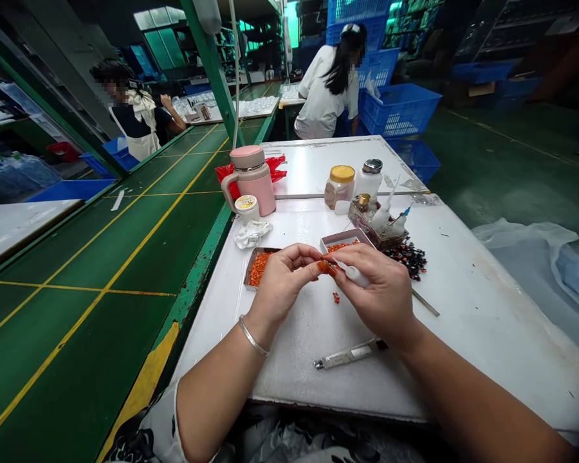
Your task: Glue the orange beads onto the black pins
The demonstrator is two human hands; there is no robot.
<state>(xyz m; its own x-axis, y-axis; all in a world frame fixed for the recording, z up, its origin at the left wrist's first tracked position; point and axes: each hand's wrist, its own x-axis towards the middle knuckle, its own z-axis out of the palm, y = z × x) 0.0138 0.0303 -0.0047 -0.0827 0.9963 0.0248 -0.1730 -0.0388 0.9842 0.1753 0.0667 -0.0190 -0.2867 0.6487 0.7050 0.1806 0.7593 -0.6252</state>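
Note:
In front of me, over the white tabletop, my two hands meet at the fingertips. My left hand (285,280) is closed in a pinch on something too small to make out. My right hand (381,289) is closed around a small white squeeze bottle (357,276), its thin tip pointing at the left fingertips. Orange stains show on both thumbs. Beside my left hand sits a box of small orange pieces (259,269). Behind the hands is another shallow box (347,238) with similar pieces. A few red-orange pieces (336,298) lie on the table below my fingers.
A utility knife (350,354) lies nearest me. To the right are black pieces (409,258) and a box of dropper bottles (379,222). A pink mug (255,180), small jar (246,207) and crumpled tissue (253,234) stand left. A green conveyor (139,257) runs alongside; two people work beyond.

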